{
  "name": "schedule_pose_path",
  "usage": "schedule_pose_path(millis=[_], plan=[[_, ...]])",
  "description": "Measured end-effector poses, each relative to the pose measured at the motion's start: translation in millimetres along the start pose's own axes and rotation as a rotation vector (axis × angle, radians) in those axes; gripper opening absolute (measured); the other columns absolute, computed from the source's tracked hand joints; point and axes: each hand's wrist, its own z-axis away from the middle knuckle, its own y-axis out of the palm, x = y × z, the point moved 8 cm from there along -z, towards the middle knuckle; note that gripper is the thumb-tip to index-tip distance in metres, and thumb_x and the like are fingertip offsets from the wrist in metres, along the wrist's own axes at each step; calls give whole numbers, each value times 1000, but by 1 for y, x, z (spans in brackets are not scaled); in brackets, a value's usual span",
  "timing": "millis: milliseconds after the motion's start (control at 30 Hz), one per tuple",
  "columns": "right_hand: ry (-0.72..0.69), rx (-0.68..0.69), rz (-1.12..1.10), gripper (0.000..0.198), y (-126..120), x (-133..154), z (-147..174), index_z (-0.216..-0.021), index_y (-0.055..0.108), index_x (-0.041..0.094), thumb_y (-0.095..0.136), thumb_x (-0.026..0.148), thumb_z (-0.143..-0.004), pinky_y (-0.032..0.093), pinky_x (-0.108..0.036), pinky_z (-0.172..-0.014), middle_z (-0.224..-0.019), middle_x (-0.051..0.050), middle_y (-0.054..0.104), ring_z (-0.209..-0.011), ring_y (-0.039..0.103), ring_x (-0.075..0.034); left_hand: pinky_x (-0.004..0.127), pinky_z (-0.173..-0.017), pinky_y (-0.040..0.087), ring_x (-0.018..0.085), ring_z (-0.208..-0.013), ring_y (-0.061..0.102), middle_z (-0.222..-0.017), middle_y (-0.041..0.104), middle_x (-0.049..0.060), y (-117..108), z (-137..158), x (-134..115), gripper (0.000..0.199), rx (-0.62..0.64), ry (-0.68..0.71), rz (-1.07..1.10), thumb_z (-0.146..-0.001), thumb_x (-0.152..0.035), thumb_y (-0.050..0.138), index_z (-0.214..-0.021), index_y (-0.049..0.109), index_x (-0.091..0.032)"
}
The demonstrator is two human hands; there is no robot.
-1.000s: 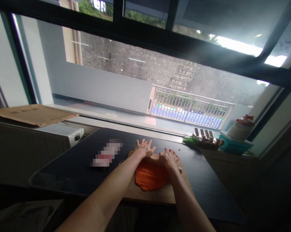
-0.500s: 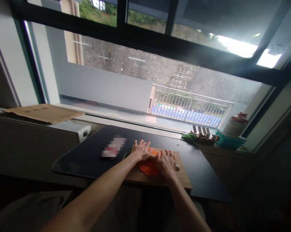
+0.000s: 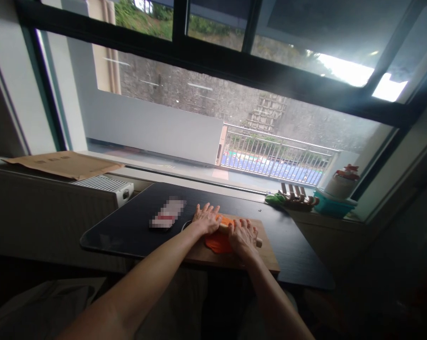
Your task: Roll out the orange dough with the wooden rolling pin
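Observation:
A pale wooden rolling pin [image 3: 224, 228] lies across a flat orange sheet [image 3: 218, 242], possibly dough or clay, on a wooden board [image 3: 269, 257]. My left hand [image 3: 205, 220] rests palm down over the pin's left part, fingers stretched out and spread. Over the right part lies my right hand [image 3: 243, 236], flat too, with its fingers extended forward. One end of the pin sticks out past the right hand. Both palms hide much of the pin and some of the orange sheet. Neither hand is wrapped around the pin.
The board lies on a dark table [image 3: 128, 222]. A blurred-out phone-like object [image 3: 168, 215] is left of my hands. On the sill stand a brown rack [image 3: 298, 198], a green item [image 3: 275, 199] and a teal container [image 3: 334, 204]. A brown envelope [image 3: 64, 165] lies at left.
Both hands stay flat on the rolling pin, with hardly any movement against the board. The whole view has shifted slightly.

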Motion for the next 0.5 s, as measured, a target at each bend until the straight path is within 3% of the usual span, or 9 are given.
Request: schedule_pose_path(millis=[167,500], plan=[[23,33,7,38,8,-8,-34,-110,60,25,29,38,-94,23,-45,-102,-126,-9,54,-126,37,-26,55,-111,5,26,-140,17,-148,34,10,7,-31,3,65,34,-47,19,-88,-52,21,-144,28,-20],[109,73,-43,44,19,-25,-98,-108,61,20,28,42,-91,33,-49,-94,-119,-14,58,-117,46,-30,57,-109,12,30,-140,18,-148,34,13,15,-90,9,73,31,-105,62,-86,-57,20,-146,24,-14]])
